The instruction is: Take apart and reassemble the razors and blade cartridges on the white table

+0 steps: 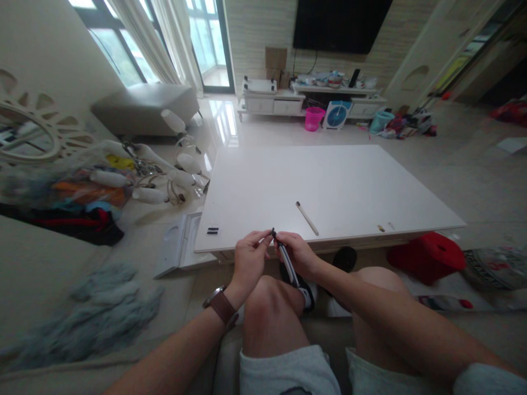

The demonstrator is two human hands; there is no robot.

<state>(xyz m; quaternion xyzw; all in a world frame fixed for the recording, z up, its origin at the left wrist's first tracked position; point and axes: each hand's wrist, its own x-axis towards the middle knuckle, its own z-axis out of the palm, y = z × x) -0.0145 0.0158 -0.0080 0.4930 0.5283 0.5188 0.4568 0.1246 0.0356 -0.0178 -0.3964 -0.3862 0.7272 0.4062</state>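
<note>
In the head view, both my hands meet just past the near edge of the white table. My left hand (250, 257), with a watch on its wrist, pinches the small dark tip (273, 232) of a slim black-and-white striped strip. Closed around the upper part of this striped strip (288, 264) is my right hand (300, 253); the strip's lower end hangs toward my knees. Its exact kind cannot be made out. To the right of my hands, a pale pen-like stick (307, 218) with a dark end lies on the table.
The white table (329, 175) spans the middle. On its left corner lies a small card with black strips (213, 231); small bits (381, 228) lie near its right edge. A chandelier (164, 170) and open white box (177, 247) are left; a red stool (430, 258) is right.
</note>
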